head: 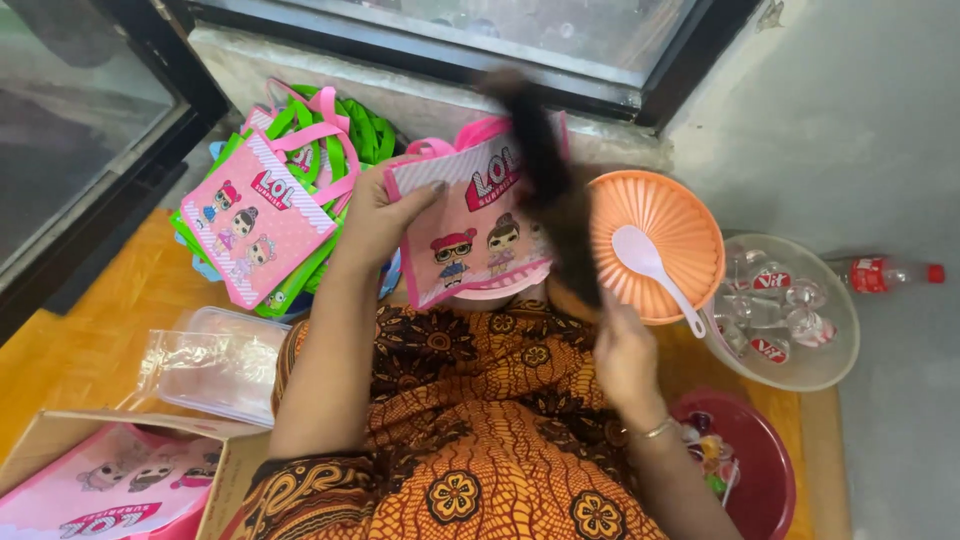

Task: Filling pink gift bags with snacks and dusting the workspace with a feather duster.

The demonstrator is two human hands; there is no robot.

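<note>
Above the lap, the left hand [375, 215] is clamped on the top corner of a pink tote bag [475, 225] printed with cartoon dolls, holding it upright and facing the camera. The right hand [625, 355] sits lower, just beside the rim of an orange ribbed bowl [675, 215] with a white plastic spoon [650, 265] in it; its fingers look curled near the spoon's handle, though a dark blurred lock of hair [550, 170] hides the contact, so I cannot tell whether it grips anything. A pile of pink and green bags [275, 200] lies to the left on the floor. Beside the orange bowl stands a clear bowl of sealed water cups [790, 310], with a small bottle [885, 273] beyond it. A red basin [765, 465] sits by the right wrist.
</note>
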